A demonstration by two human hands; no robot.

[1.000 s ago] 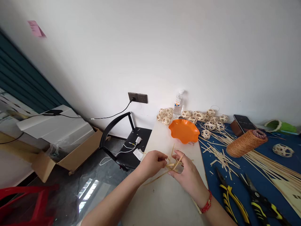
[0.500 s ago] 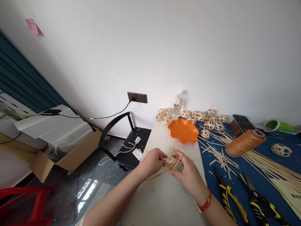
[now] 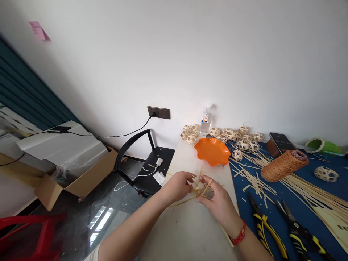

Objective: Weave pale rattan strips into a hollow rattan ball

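Thin pale strips (image 3: 198,189), partly woven together, are between my hands over the white tabletop (image 3: 187,232). My left hand (image 3: 178,186) is at the left side of the weave, thumb and fingers curled round the strips. My right hand (image 3: 217,195), with a red bracelet at the wrist, grips the weave from the right; one strip loops over its fingers. Loose strip ends stick out to the left, up and down to the right. Beyond the hands lies an orange wavy-edged plate (image 3: 212,151).
Several woven balls (image 3: 241,145) and a bottle (image 3: 206,119) stand near the wall. To the right are loose strips (image 3: 257,185), a twine spool (image 3: 284,166), a phone (image 3: 280,141) and two pliers (image 3: 266,230), (image 3: 299,232). A black chair (image 3: 152,170) stands left.
My left fingers have shifted slightly at the weave, their tips a little more raised. My right hand has moved very slightly to the right.
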